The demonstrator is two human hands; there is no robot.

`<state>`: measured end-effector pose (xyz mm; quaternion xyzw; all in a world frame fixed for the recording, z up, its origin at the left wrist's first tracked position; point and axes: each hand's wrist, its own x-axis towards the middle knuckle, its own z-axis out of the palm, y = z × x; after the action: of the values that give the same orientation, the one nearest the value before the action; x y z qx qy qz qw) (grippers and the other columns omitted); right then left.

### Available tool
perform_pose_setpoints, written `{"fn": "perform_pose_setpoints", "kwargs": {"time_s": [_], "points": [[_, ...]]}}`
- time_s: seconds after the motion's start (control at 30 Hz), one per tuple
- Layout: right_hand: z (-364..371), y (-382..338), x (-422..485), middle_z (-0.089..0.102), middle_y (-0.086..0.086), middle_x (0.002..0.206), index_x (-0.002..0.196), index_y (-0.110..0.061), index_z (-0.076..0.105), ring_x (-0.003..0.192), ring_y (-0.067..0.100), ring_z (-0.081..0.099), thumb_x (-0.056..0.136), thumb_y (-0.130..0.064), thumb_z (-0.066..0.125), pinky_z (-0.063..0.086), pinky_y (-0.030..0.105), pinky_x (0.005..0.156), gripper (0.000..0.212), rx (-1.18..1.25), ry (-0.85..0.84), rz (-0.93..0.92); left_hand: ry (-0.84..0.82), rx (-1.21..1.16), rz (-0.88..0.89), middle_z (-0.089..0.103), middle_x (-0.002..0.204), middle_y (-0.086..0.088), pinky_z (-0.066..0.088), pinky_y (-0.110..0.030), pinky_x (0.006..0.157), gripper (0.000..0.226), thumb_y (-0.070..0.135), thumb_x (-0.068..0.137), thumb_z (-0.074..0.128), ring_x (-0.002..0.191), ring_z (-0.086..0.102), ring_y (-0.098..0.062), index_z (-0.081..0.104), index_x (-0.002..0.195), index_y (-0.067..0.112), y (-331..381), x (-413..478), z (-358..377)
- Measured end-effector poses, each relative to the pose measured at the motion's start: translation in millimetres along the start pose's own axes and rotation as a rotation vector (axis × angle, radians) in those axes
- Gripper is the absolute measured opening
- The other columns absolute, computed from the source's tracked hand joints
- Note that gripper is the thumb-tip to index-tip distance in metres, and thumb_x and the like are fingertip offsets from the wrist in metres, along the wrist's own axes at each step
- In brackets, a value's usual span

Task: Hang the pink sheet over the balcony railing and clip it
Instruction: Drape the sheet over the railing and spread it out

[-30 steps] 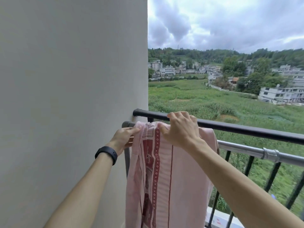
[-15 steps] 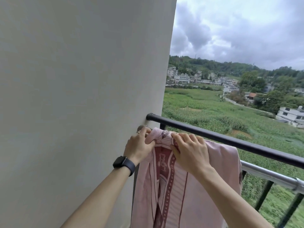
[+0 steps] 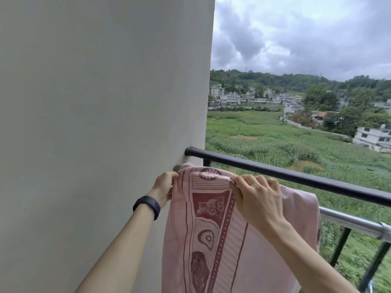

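The pink sheet (image 3: 213,240), with dark red floral borders, hangs draped over the silver inner rail (image 3: 351,224) of the balcony, just inside the black top railing (image 3: 296,176). My left hand (image 3: 164,188), a black band on its wrist, pinches the sheet's left edge by the wall. My right hand (image 3: 257,197) grips the top fold of the sheet over the rail. No clip is in view.
A plain grey wall (image 3: 101,134) fills the left half and meets both rails at their ends. Black upright bars (image 3: 340,246) run below the rails at the right. Beyond lie green fields, houses and a cloudy sky.
The view has swung left toward the wall. Both hands have stayed on the sheet's top, spreading the patterned border flatter across the rail.
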<state>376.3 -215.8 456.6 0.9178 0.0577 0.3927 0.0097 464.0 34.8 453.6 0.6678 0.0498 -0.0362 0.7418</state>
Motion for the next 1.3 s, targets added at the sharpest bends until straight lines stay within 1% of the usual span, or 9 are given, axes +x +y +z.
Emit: {"fn": "perform_pose_setpoints", "kwargs": {"time_s": [0.13,0.3,0.47,0.57,0.67,0.87,0.97,1.17,1.3], "points": [[3,-2,2,0.072,-0.008,0.108,0.112,-0.034,0.065,0.095,0.024,0.065,0.098,-0.051,0.044,0.040,0.043,0.088,0.031,0.002,-0.037,-0.012,-0.251,0.159,-0.030,0.073,0.105,-0.012,0.051,-0.038,0.088,0.043,0.044,0.086,0.062,0.095,0.069,-0.026,0.074,0.106,0.008,7,-2,-13],[5,-2,-2,0.072,-0.009,0.108,0.114,-0.036,0.065,0.094,0.023,0.064,0.099,-0.050,0.041,0.039,0.043,0.087,0.031,0.013,-0.008,0.007,-0.199,0.137,0.162,0.073,0.095,0.000,0.044,-0.028,0.072,0.032,0.038,0.087,0.059,0.086,0.060,-0.017,0.076,0.106,0.017,33,0,-15],[3,0,-3,0.072,-0.011,0.109,0.114,-0.038,0.065,0.094,0.022,0.065,0.098,-0.050,0.044,0.039,0.042,0.086,0.029,0.032,-0.015,0.016,-0.409,-0.086,-0.165,0.071,0.088,-0.011,0.054,-0.026,0.067,0.038,0.032,0.101,0.043,0.076,0.069,-0.020,0.069,0.102,0.004,33,-6,-4],[2,2,-2,0.073,-0.011,0.107,0.112,-0.037,0.067,0.091,0.022,0.065,0.098,-0.050,0.044,0.041,0.041,0.084,0.030,0.053,-0.005,-0.004,-0.396,0.014,-0.203,0.058,0.065,0.001,0.045,-0.018,0.050,0.026,0.018,0.101,0.041,0.055,0.056,-0.008,0.056,0.081,0.014,30,-9,-5],[-1,9,-1,0.074,-0.009,0.105,0.110,-0.035,0.069,0.088,0.023,0.066,0.101,-0.049,0.039,0.042,0.042,0.081,0.034,0.069,-0.014,-0.030,-0.328,0.118,-0.124,0.058,0.068,-0.001,0.042,-0.023,0.053,0.028,0.021,0.100,0.044,0.057,0.053,-0.010,0.061,0.080,0.011,43,-10,-7],[-27,51,-23,0.075,-0.008,0.099,0.106,-0.032,0.068,0.083,0.023,0.067,0.101,-0.051,0.039,0.045,0.039,0.076,0.034,-0.006,-0.052,-0.011,0.167,0.182,0.100,0.062,0.083,-0.005,0.044,-0.028,0.062,0.019,0.032,0.090,0.063,0.068,0.055,-0.018,0.063,0.084,0.015,62,5,6],[-48,71,-37,0.072,-0.004,0.096,0.098,-0.027,0.062,0.083,0.022,0.064,0.089,-0.052,0.041,0.043,0.040,0.081,0.034,-0.046,-0.116,0.128,0.021,0.138,0.055,0.061,0.079,0.001,0.048,-0.027,0.067,0.012,0.027,0.086,0.068,0.072,0.056,-0.015,0.059,0.083,0.020,53,2,5],[-49,16,-11,0.061,0.003,0.129,0.118,-0.021,0.057,0.122,0.026,0.052,0.077,-0.047,0.049,0.026,0.058,0.109,0.049,0.022,-0.217,0.117,-0.230,0.332,0.059,0.061,0.068,0.013,0.038,-0.032,0.073,0.012,0.040,0.090,0.057,0.069,0.055,-0.012,0.062,0.088,0.029,51,-20,3],[-30,-34,11,0.050,0.004,0.148,0.139,-0.026,0.047,0.137,0.029,0.042,0.090,-0.062,0.033,0.015,0.064,0.115,0.062,0.107,-0.237,0.020,-0.227,0.268,0.050,0.066,0.078,0.005,0.047,-0.031,0.069,0.021,0.022,0.097,0.053,0.072,0.059,-0.015,0.067,0.112,0.024,37,-21,-4]]}}
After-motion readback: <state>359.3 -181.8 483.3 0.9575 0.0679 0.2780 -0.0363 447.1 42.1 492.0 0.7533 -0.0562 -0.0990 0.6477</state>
